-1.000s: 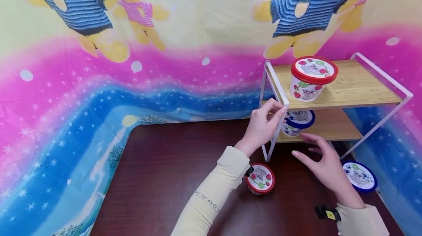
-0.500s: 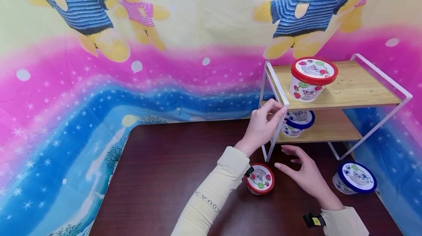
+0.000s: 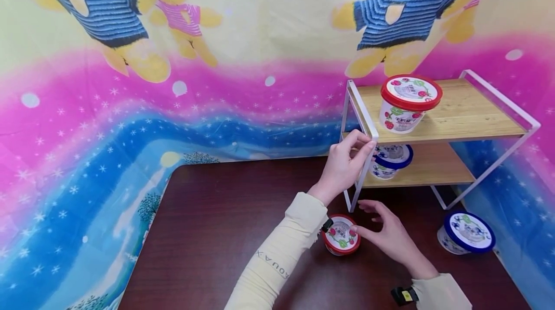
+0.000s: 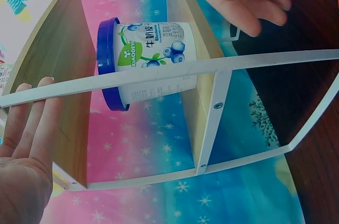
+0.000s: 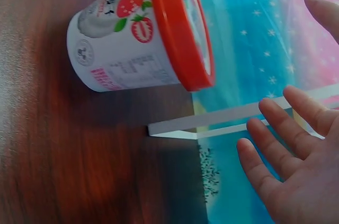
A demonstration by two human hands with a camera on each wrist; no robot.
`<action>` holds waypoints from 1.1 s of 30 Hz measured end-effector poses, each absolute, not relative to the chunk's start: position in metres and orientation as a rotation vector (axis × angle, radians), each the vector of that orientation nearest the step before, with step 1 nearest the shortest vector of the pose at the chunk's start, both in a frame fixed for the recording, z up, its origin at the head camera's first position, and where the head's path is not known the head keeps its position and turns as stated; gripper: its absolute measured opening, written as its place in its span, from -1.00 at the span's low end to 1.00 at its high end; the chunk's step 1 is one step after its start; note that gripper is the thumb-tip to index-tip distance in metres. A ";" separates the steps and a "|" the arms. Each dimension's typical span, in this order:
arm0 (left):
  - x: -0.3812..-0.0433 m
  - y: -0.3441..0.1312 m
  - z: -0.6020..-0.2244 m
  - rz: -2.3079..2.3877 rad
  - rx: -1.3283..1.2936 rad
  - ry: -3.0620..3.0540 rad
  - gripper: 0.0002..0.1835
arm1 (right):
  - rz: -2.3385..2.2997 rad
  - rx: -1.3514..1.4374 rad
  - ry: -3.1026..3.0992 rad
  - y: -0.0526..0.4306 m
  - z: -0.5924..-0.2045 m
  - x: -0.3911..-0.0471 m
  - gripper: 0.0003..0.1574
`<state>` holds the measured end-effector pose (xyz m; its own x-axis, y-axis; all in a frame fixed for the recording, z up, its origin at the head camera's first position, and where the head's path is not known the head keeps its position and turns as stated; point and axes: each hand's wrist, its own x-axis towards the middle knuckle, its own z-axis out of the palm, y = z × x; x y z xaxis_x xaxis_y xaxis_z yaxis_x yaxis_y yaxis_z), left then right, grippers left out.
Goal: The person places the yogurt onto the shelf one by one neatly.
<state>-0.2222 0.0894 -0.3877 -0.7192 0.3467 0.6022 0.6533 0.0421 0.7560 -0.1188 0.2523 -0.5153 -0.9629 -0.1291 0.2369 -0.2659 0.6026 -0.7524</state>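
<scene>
At the front left corner of a two-tier shelf rack (image 3: 455, 112), my left hand (image 3: 344, 163) grips the white metal frame. In the left wrist view its fingers (image 4: 37, 123) lie against the white bar. My right hand (image 3: 390, 235) hovers with fingers spread beside a small tub with a red lid (image 3: 341, 235) on the table, its thumb overlapping the lid's right edge in the head view. In the right wrist view this strawberry-printed tub (image 5: 127, 38) stands apart from the fingers. A blue-lidded blueberry tub (image 4: 153, 57) sits on the lower shelf, partly hidden in the head view.
Another red-lidded tub (image 3: 407, 105) stands on the upper shelf. A blue-lidded tub (image 3: 466, 233) stands on the dark wooden table (image 3: 225, 223) at the right, below the rack. A patterned cloth (image 3: 260, 88) with bears hangs behind the table.
My right hand has moved left and down from in front of the lower shelf to the red-lidded tub on the table. The left hand has stayed on the frame.
</scene>
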 end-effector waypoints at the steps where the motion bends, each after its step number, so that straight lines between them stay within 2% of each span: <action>1: -0.222 0.089 -0.388 -1.731 -1.025 -2.063 -0.90 | 1.293 0.326 -2.680 0.251 -0.516 -0.119 -0.20; 9: -0.222 0.090 -0.387 -1.743 -1.029 -2.059 -0.91 | 1.306 0.354 -2.707 0.243 -0.530 -0.118 -0.09; 17: -0.221 0.090 -0.387 -1.763 -1.022 -2.054 -0.91 | 1.414 0.340 -2.752 0.233 -0.544 -0.117 0.26; 22: -0.221 0.089 -0.387 -1.760 -1.009 -2.064 -0.91 | 1.408 0.337 -2.785 0.226 -0.554 -0.115 0.41; 33: -0.221 0.089 -0.387 -1.766 -1.006 -2.075 -0.91 | 1.417 0.317 -2.841 0.217 -0.563 -0.112 0.56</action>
<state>-0.2206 0.0893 -0.3871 -0.7352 0.3452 0.5834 0.6311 0.0343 0.7750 -0.1116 0.2173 -0.5629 -0.9791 -0.1984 0.0448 -0.1552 0.5862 -0.7952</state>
